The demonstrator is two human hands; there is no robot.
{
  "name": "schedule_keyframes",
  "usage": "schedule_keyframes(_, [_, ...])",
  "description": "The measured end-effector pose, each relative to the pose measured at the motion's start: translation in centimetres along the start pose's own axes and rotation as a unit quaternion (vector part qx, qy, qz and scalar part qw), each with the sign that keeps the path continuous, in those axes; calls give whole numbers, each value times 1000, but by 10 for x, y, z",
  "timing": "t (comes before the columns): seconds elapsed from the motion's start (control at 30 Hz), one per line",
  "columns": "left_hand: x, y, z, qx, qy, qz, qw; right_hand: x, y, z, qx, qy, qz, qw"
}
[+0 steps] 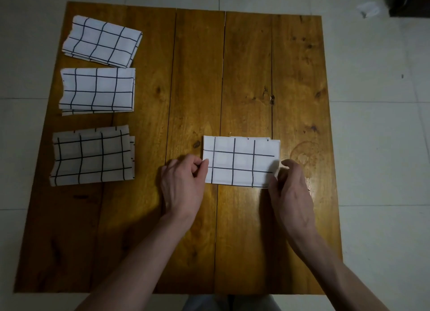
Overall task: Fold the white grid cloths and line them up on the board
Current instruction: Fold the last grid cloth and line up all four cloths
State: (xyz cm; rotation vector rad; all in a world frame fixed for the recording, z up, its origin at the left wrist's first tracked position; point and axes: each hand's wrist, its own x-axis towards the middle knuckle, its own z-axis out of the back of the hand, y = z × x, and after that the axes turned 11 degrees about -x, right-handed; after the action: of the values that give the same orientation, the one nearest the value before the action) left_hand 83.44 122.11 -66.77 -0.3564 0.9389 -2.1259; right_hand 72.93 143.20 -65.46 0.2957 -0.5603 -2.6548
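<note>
A wooden board (190, 82) lies on the floor. Three folded white grid cloths sit in a column along its left side: the far one (102, 40), the middle one (97, 89) and the near one (92, 156). A fourth folded grid cloth (240, 161) lies near the middle of the board. My left hand (183, 182) pinches this cloth's left edge. My right hand (290, 187) grips its right near corner, fingers curled around the edge.
Pale floor tiles (377, 124) surround the board. A dark piece of furniture (411, 1) stands at the far right corner, with a small white scrap (367, 9) on the floor beside it.
</note>
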Motion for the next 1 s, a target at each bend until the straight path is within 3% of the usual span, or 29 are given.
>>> schedule_keyframes(0.17, [-11, -2, 6, 25, 16, -51, 998, 3, 1, -8, -54, -27, 26, 998])
schedule_keyframes(0.3, [-47, 9, 11, 104, 125, -205, 965, 0, -2, -10, -68, -23, 22, 997])
schedule_keyframes(0.37, [-63, 17, 9, 145, 178, -243, 942, -1, -5, -12, -70, -28, 21, 997])
schedule_keyframes(0.53, [-79, 24, 4, 208, 199, -244, 926, -5, 0, -9, -97, -71, 11, 993])
schedule_keyframes(0.6, [-80, 25, 4, 215, 201, -243, 925, -17, 11, -9, -153, -61, 84, 983])
schedule_keyframes(0.7, [-80, 26, 3, 217, 208, -236, 924, -41, 33, -16, -180, 25, 250, 951])
schedule_keyframes(0.77, [-79, 26, 3, 218, 215, -235, 922, -50, 39, -27, -203, 65, 300, 930])
schedule_keyframes(1.0, [-79, 29, 7, 209, 229, -206, 928, -56, 33, -41, -220, 109, 269, 931])
